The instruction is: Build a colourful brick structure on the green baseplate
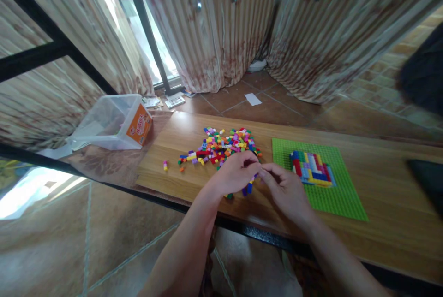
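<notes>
1. Nearest, at lower centre of the frame, two bare forearms rise from the bottom edge and converge over the wooden bench (380, 223).
2. The left hand (235, 173) is curled, knuckles up, fingertips pinched together toward the right; the right hand (285, 191) meets it fingertip to fingertip, also pinched. Between them sits something small, probably a brick, but it is too hidden to be sure.
3. Just under the left hand, at its lower edge, a few loose blue and green bricks (247, 189) lie touching the bench.
4. Directly behind the left hand, toward upper centre, spreads the pile of coloured bricks (221, 145), its long axis running left to right. The left hand is nearer to it.
5. To the right of the right hand lies the green baseplate (342, 195), carrying a partly built block panel (311, 168).
6. Farthest, upper left, a clear plastic tub (110, 121) lies tipped on its side.
</notes>
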{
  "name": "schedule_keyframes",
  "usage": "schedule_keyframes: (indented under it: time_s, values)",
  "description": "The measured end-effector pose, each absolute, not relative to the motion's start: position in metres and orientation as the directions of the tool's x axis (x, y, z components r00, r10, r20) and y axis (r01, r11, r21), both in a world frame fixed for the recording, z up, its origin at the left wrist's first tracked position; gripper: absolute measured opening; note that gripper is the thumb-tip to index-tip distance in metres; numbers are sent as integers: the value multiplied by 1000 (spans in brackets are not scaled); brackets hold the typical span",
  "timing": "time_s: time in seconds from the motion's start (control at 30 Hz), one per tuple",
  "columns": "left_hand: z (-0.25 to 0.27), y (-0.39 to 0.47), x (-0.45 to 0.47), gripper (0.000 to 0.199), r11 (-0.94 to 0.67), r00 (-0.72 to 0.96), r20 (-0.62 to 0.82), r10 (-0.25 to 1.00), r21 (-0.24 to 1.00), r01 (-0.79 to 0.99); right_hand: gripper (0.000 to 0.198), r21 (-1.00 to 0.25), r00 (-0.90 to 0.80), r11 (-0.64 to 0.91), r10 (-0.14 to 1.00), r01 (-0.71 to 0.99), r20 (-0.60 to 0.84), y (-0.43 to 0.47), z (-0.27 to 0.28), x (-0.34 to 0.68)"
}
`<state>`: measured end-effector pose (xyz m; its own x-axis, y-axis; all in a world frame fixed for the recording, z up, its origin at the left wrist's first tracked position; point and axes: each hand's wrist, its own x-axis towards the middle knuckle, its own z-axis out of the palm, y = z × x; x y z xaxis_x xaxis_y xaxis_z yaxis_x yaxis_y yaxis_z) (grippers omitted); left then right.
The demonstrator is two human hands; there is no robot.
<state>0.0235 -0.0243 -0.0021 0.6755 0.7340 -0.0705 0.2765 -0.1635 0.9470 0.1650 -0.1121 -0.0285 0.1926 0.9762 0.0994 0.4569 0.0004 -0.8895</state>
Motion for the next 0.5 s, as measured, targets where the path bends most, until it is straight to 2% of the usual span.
schedule_keyframes:
  time_s: [0.1,0.37,0.5]
  values:
    - [-3,-24,24,16,-174,688,-65,723,946,272,30,-897,187,5,978,442,97,-113,-29,166]
    - [1,-22,14,15,5,656,-151,740,976,219,28,-946,195,15,977,324,82,-106,-27,158]
    - [-3,-17,10,16,-48,572,-126,810,959,279,30,-922,207,28,971,386,117,-99,-35,152]
